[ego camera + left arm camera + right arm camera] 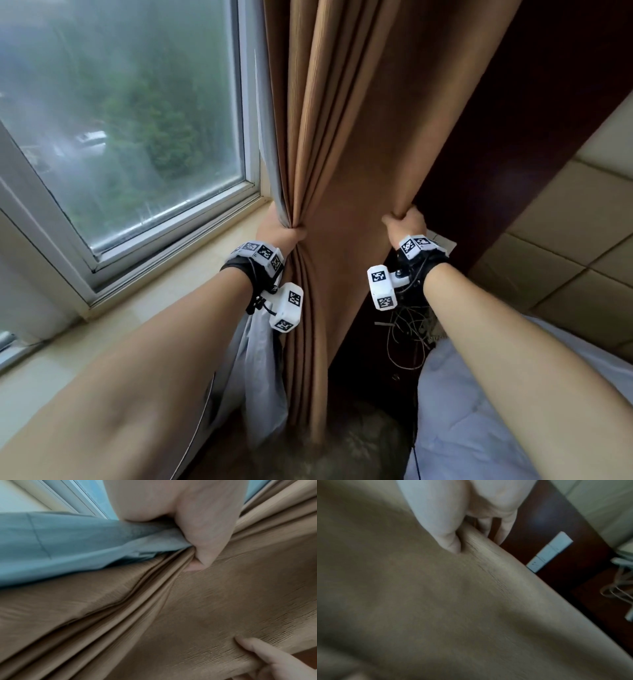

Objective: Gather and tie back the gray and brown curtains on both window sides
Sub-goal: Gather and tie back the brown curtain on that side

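Observation:
A brown curtain (346,144) hangs to the right of the window, with a thin gray curtain (270,178) behind its left edge. My left hand (284,236) grips a bunch of both fabrics at sill height; in the left wrist view my left hand (202,534) curls round the gray curtain (68,545) and the pleats of the brown curtain (171,615). My right hand (406,222) pinches the brown curtain's right edge, the cloth stretched between the two hands. In the right wrist view my right hand (453,536) has its thumb pressing the brown curtain (419,601).
The window (120,113) and its pale sill (144,301) lie to the left. A dark wooden panel (513,154) stands behind the curtain's right edge, with a white switch plate (549,551) and tangled cables (407,332) below. A pale bed cover (496,411) fills the lower right.

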